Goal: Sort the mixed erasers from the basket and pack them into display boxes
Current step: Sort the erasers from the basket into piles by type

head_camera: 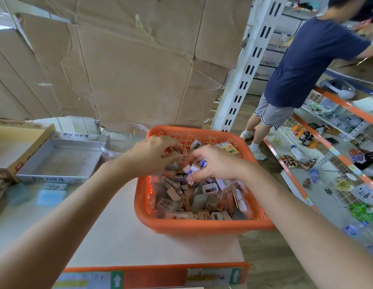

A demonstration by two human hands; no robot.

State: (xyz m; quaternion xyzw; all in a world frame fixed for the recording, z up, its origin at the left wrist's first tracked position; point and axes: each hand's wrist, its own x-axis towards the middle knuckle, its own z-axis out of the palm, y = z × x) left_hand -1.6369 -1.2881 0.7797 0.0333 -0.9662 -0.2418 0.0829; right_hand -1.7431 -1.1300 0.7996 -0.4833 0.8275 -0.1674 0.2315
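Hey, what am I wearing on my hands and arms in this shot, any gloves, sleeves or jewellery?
Nothing that shows. The left hand and right hand are bare: no gloves, rings or watch. The left forearm and right forearm are bare too, with no sleeve, band or marking in view.

The basket (202, 226) is orange perforated plastic, slightly glossy. The erasers (171, 203) inside look like matt rubber in printed paper sleeves. The box (56, 159) is matt grey card, beside a clear plastic tub (123, 140), before creased brown cardboard (129, 69).
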